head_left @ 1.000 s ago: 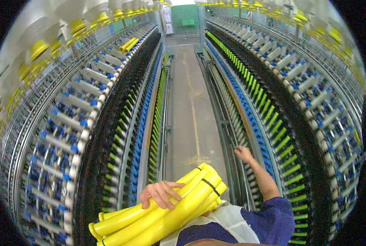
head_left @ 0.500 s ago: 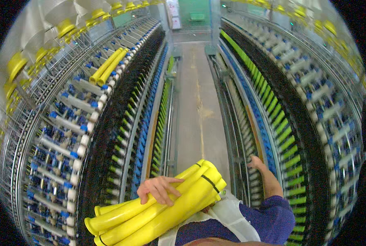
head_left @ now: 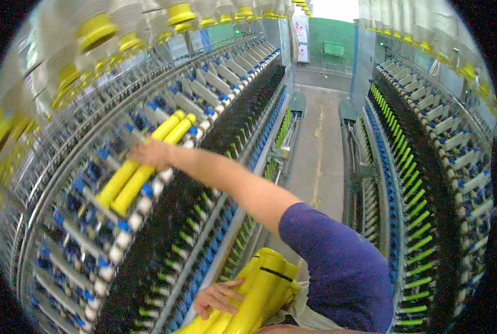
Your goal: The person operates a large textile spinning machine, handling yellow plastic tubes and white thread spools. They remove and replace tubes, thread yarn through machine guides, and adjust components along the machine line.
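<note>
A bundle of long yellow tubes, one with a black band near its end, lies against my front at the bottom. Across it my left hand is laid with bent fingers, holding it to my body. My right arm stretches over to the left-hand machine. There my right hand is closed over the middle of a pair of yellow tubes lying side by side on the machine's upper frame. The hand is slightly blurred, and its fingertips are partly hidden. The tubes' ends show on both sides of it.
Long spinning machines flank a grey aisle. On the right-hand machine stands a row of green bobbins. White rollers edge the left frame. Large white spools with yellow ends hang overhead. A green wall closes the far end.
My right hand has left the right-hand machine and crossed to the pair of tubes on the left. The view has turned left. The bundle stays under my left hand, lower in the picture.
</note>
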Demonstrator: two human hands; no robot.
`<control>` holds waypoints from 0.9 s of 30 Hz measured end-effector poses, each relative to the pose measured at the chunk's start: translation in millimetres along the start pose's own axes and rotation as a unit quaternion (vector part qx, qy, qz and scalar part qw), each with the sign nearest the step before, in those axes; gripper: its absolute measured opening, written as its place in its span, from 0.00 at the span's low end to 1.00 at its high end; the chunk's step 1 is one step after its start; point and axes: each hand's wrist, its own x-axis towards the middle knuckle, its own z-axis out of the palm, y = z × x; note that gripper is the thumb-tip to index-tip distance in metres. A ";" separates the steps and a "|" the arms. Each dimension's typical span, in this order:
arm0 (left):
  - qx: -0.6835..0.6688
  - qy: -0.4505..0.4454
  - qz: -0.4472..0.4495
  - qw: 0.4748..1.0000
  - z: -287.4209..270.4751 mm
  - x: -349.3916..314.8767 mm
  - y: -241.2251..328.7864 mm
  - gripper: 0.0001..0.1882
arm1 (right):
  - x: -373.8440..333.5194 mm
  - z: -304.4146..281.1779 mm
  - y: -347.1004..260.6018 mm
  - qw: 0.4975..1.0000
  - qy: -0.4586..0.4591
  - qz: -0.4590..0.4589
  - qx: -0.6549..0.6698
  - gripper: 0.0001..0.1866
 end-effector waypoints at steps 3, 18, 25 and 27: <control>-0.016 -0.003 0.019 1.000 -108.0 26.9 -76.1 0.36 | 28.9 13.9 37.4 0.989 -0.005 -0.041 0.143 0.58; -0.215 -0.101 0.021 0.971 -523.6 254.6 -560.2 0.38 | -429.1 -112.0 315.4 0.950 -0.036 0.146 0.274 0.48; -0.266 -0.084 0.026 0.960 -670.4 386.7 -778.8 0.40 | -581.8 -140.2 619.8 0.946 -0.044 0.136 0.291 0.44; -0.270 -0.067 0.026 0.960 -711.2 406.1 -843.1 0.40 | -652.0 -136.1 716.3 0.946 -0.007 0.144 0.291 0.40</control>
